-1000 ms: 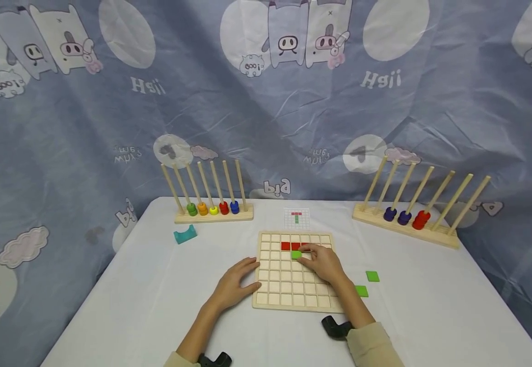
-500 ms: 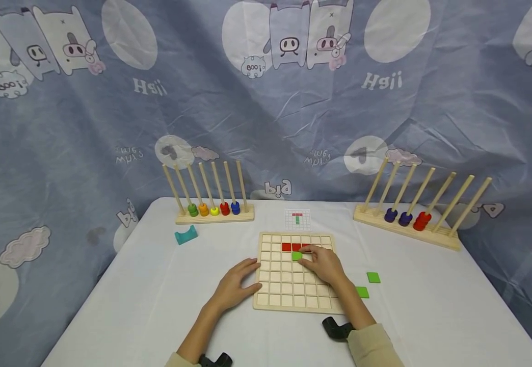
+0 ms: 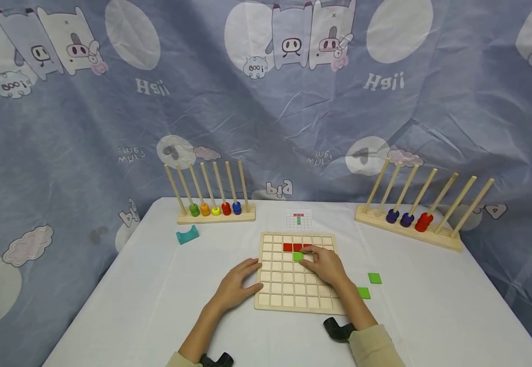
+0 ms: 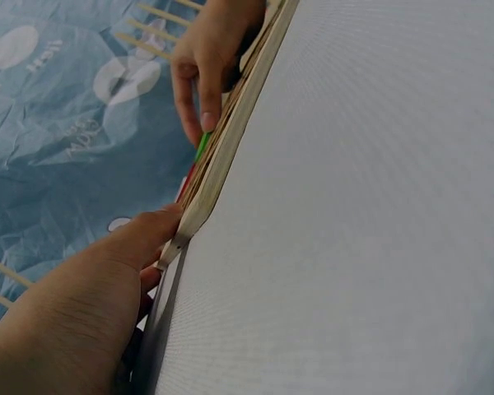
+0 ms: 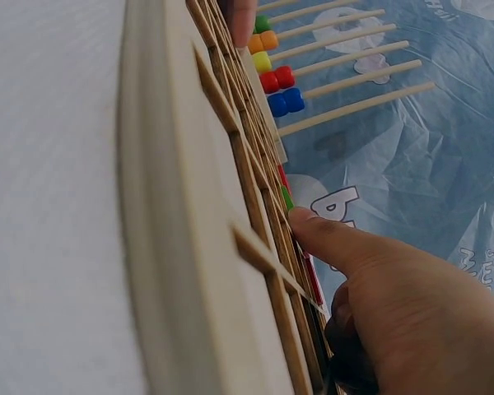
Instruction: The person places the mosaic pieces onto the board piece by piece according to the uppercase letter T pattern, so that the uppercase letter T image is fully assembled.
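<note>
A wooden grid board lies on the white table. On it sit red square tiles in a row, the rightmost partly hidden by the right hand. Just below the row is a green square tile; the right hand pinches its right side between thumb and forefinger. In the right wrist view, that thumb touches the green tile. The left hand rests with spread fingers and thumb against the board's left edge. In the left wrist view, the left thumb lies at the board's rim.
Two loose green tiles lie right of the board. Behind it is a printed pattern card. Peg stands with coloured beads stand at back left and back right. A teal curved block lies at left.
</note>
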A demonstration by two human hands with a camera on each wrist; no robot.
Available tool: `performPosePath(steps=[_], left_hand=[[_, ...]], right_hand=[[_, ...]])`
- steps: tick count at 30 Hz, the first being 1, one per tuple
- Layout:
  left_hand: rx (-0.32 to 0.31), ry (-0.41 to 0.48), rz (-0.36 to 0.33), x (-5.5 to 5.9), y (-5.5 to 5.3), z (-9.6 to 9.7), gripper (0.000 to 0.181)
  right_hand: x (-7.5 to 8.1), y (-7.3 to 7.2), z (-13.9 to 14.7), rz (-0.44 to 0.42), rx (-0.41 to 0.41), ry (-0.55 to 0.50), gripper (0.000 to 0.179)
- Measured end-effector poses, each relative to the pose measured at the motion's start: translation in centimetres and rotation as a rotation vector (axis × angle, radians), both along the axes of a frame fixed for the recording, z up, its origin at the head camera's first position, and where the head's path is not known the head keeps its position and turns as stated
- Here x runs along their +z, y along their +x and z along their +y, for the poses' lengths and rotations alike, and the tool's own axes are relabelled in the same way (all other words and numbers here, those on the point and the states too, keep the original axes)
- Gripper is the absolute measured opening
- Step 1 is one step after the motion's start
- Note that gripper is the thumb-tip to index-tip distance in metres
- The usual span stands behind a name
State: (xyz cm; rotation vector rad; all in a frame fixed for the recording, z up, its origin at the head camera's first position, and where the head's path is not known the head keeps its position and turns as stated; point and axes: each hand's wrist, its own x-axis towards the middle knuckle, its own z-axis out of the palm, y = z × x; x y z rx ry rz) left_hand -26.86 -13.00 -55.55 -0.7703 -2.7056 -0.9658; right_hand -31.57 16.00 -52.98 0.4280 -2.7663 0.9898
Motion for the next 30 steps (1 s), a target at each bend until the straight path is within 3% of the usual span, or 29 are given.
performPosePath(steps=[23, 30], left_hand=[[-0.005, 0.001, 0.015, 0.0, 0.2, 0.0, 0.058], [-0.001, -0.004, 0.004, 0.1, 0.2, -0.1, 0.058]], right_hand=[[-0.1, 0.9, 0.1, 0.026, 0.003, -0.031, 0.031], [-0.1, 1.5, 1.8, 0.015, 0.048, -0.137, 0.032]])
